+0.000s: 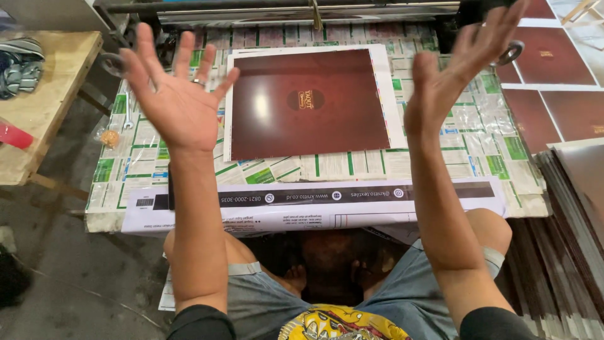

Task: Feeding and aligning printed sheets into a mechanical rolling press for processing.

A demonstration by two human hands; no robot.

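Both hands were raised off the work, fingers spread and palms bare: the left hand hung at the left centre of the frame, with a ring on one finger, and the right hand at the upper right, neither gripping anything. Between and below them, at the centre of the frame, lay the glossy dark-maroon printed sheet with its white margin, flat on a work table papered over with green-and-white printed sheets. A long white printed strip lay along the table's near edge, in front of the person's knees. As a judgement, the glossy sheet could skew or slide on the slick paper beneath once nothing pressed on it, and a hand dropping back carelessly could smudge or crease its shiny face. A small wrench lay at the table's left edge, near a small clear bag holding something orange; what exactly it held was too small to tell. More maroon sheets lay at the upper right, and a wooden bench stood at the upper left.
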